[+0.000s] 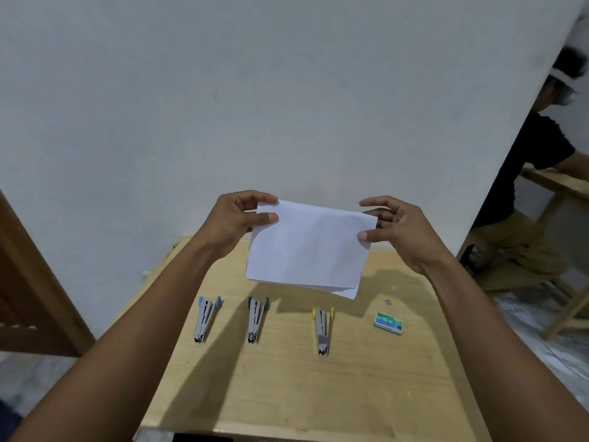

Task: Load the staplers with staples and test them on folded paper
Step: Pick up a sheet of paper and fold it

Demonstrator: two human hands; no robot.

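Observation:
A folded white paper (307,247) hangs in the air above the wooden table (287,393). My left hand (237,223) pinches its top left corner, and my right hand (393,229) pinches its top right corner. Below on the table lie three staplers in a row, all swung open: a blue-capped stapler (205,319) on the left, a dark green-capped stapler (256,319) in the middle, and a yellow-capped stapler (322,330) on the right. A green staple box (389,323) lies to the right of them.
A small loose strip of staples (388,302) sits behind the box. A grey wall stands right behind the table. A wooden frame (28,298) is at the left. Another person (526,199) sits at a second wooden table on the right.

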